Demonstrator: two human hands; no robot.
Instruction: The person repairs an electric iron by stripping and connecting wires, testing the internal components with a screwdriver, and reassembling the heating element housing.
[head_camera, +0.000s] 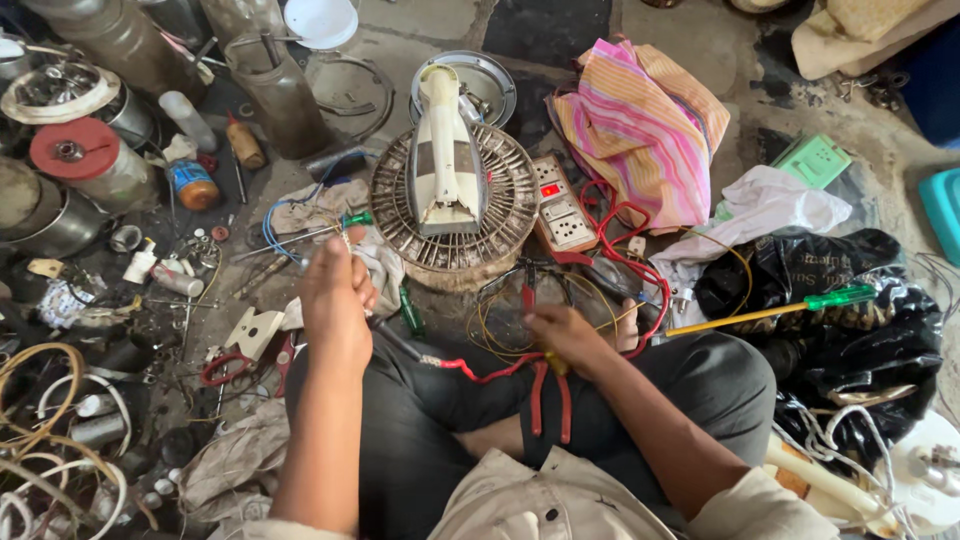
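Now left hand (335, 300) closed around thin tool, raised near green-handled screwdriver (352, 219). Right hand (568, 335) grips red pliers (545, 385) over lap, beside red wire (480, 372). White iron (443, 150) rests on round fan grille (455, 205).

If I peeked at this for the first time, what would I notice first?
Probably the white electric iron lying on a round fan grille in the middle of the floor. Right of it, a bright pink striped cloth pops out beside a white switchboard. Nearer, the left hand is raised in a fist, and the right hand is at red-handled pliers with a red wire.
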